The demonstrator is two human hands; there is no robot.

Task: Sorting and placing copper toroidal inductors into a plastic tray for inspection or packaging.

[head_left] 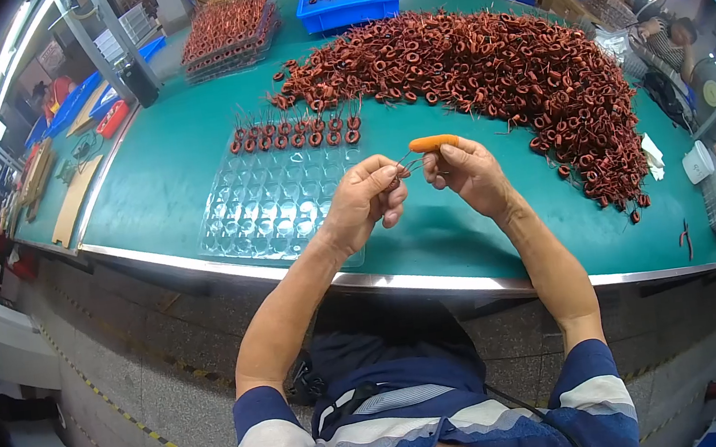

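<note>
My left hand [371, 197] pinches a small copper-wound ring coil between thumb and fingertips; the ring is mostly hidden by them. Thin wire leads [409, 164] stick out from it toward my right hand [469, 170], whose fingers close on their ends. An orange finger cot [433, 142] covers one finger of that hand. Both hands are raised over the green table, just right of a clear plastic tray [235, 205] with rows of round pockets. Ring coils [298, 134] with leads pointing up fill its far two rows; the nearer pockets hold nothing.
A big heap of reddish ring coils [481, 61] covers the far right of the table [145, 196]. Behind the tray stand stacked filled trays [229, 35] and a blue bin [349, 3]. Pliers [687, 241] and a white cup [697, 163] are at the right.
</note>
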